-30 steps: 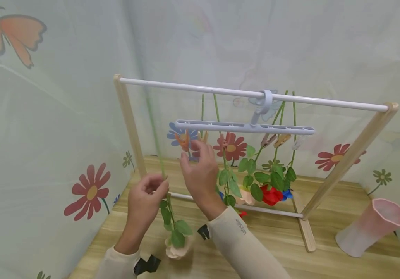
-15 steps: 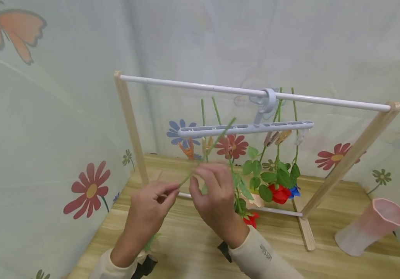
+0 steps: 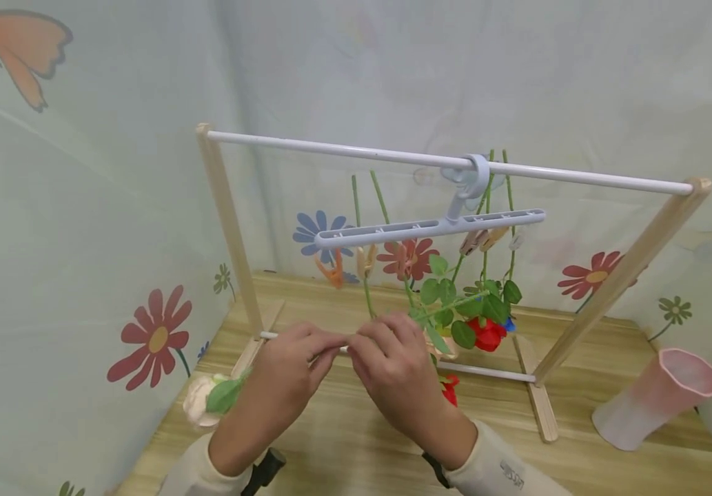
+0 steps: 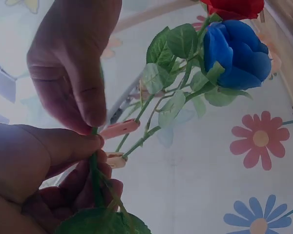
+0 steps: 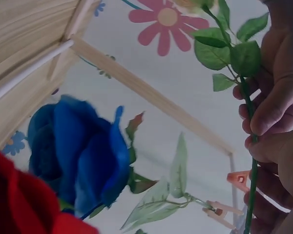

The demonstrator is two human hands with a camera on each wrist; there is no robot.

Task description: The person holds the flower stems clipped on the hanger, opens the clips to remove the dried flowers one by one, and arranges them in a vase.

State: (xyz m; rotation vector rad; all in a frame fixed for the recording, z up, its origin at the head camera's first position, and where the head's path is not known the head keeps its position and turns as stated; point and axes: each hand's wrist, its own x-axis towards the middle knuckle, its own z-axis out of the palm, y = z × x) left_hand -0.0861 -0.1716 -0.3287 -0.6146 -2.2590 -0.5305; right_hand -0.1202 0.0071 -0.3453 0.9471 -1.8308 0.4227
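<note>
1. A cream artificial rose [image 3: 197,399] is held in front of the rack, its blossom out to the left beside the left wrist and its green stem running through both hands, with the bare end pointing right. Whether the blossom touches the tabletop I cannot tell.
2. The left hand [image 3: 287,372] pinches the stem between thumb and fingers near the leaves.
3. The right hand [image 3: 395,365] grips the same stem farther along, the two hands meeting at the tips.
4. Just behind them, a pale blue clip hanger [image 3: 380,235] hooks over the top rod of the rack, tilted slightly.
5. At its left end hangs an orange clip [image 3: 332,269]; other clips along it grip green stems, with flowers hanging head down, among them a red rose [image 3: 489,335] and a blue rose [image 4: 239,56].
6. The rack [image 3: 625,279] has wooden uprights and white rods, and stands on the wood-grain tabletop [image 3: 356,448].
7. To its right is a pink-and-white vase [image 3: 650,403].
8. Behind everything hangs a pale backdrop [image 3: 126,172] printed with flowers and butterflies.
</note>
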